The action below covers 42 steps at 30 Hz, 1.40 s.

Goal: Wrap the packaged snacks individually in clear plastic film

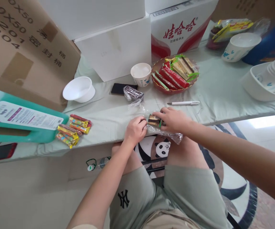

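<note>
Snack packet (153, 120) at worktop (109, 121) near edge, between the hands; long axis roughly left-right, green-trimmed end toward right hand (173, 119). Left hand (135, 129): narrow grip, pinching clear bag (171, 135). Right fingers hide packet's far end; cannot tell how tightly. Packet possibly inside bag.

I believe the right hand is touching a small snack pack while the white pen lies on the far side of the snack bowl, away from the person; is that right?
Not quite: the head view shows the white pen on the near side of the snack bowl, toward the person. The right hand is indeed touching a small snack pack.
</note>
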### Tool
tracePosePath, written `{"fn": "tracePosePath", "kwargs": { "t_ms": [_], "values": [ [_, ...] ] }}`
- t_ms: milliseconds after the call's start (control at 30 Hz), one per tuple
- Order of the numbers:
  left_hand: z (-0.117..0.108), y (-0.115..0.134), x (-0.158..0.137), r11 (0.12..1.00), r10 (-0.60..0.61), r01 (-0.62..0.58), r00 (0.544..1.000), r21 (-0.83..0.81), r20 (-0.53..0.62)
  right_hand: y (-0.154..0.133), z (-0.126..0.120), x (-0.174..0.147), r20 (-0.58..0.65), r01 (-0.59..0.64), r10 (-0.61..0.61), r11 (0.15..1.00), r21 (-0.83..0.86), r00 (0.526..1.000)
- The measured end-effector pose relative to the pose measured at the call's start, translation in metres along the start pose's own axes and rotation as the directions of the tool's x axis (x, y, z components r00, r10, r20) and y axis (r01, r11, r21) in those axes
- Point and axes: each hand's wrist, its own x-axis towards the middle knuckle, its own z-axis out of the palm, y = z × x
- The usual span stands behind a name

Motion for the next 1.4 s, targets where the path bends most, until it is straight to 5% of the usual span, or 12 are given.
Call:
{"fn": "tracePosePath", "kwargs": {
  "t_ms": [267,433,600,733,1100,1400],
  "values": [
    [-0.003,0.006,0.002,0.999,-0.035,0.033,0.999,0.033,0.042,0.014,0.014,-0.008,-0.174,-0.081,0.107,0.985,0.152,0.979],
    [-0.006,0.006,0.003,0.999,-0.013,0.006,0.991,0.054,0.133,0.007,0.010,-0.004,-0.152,-0.058,0.095,0.972,0.228,0.984],
    [-0.007,0.006,0.003,0.998,-0.022,0.011,0.979,0.058,0.202,-0.007,0.004,0.001,-0.104,-0.159,0.192,0.952,0.263,0.976],
    [-0.005,0.007,0.003,0.998,-0.019,0.007,0.982,0.063,0.187,-0.012,0.004,0.006,-0.091,-0.249,0.280,0.935,0.253,0.956],
    [-0.004,0.010,0.002,0.999,-0.024,0.018,0.991,0.043,0.133,-0.016,0.027,0.006,-0.225,-0.238,0.274,0.955,0.175,0.935],
    [0.000,0.012,-0.002,0.992,0.085,-0.097,0.987,0.082,0.140,-0.018,0.028,0.006,-0.233,-0.273,0.321,0.937,0.216,0.918]
  ]
}}
